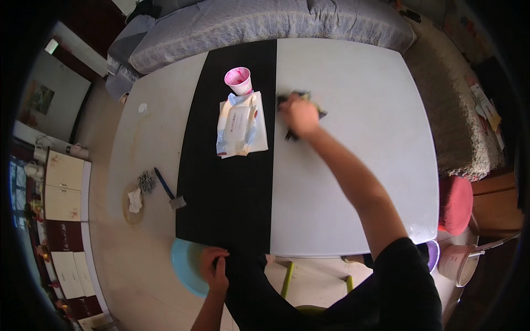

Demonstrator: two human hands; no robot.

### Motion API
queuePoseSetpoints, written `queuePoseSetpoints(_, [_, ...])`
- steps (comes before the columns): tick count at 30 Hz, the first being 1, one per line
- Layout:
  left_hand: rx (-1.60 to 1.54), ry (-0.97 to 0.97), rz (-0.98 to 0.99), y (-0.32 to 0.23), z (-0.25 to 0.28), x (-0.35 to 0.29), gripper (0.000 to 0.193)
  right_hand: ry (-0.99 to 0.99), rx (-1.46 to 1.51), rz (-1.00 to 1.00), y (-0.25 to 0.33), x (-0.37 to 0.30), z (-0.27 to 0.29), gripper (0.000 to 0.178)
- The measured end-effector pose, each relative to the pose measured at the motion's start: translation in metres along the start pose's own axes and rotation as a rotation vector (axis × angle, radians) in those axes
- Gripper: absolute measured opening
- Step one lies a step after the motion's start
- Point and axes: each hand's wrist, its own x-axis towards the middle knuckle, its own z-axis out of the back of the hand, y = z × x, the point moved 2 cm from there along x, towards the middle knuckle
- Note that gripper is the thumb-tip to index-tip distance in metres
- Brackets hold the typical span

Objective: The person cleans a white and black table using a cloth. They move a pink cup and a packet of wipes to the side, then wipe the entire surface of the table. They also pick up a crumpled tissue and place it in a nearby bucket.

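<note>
My right hand [301,115] reaches far across the pale tabletop, its fingers closed on a dark crumpled cloth [291,134] with some yellowish-green patches. The cloth is pressed against the white surface just right of the black strip; motion blurs both. My left hand [214,270] is low beside my leg, at the table's near edge, over the rim of a light blue basin [186,268]. Its thumb and fingers are apart and I see nothing in them. Left of the cloth lies a wet wipe pack [238,128] on white sheets [259,124], with a pink-stained paper cup [238,81] behind.
A blue-handled scraper [167,187], a ball of steel wool [146,182] and a crumpled tissue [134,201] lie on the table's left part. A grey covered sofa [265,27] borders the far side. A red stool [457,205] and a bucket [458,265] stand at right.
</note>
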Motion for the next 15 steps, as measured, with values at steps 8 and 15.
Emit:
queuePoseSetpoints(8, [-0.049,-0.028,-0.023,-0.006,-0.004,0.002,0.008,0.180,0.237,0.394,0.082,-0.166,0.091,0.020])
queuePoseSetpoints(15, [-0.064,-0.025,-0.026,0.000,0.000,-0.003,0.008,0.113,0.112,0.353,0.015,-0.129,0.072,0.019])
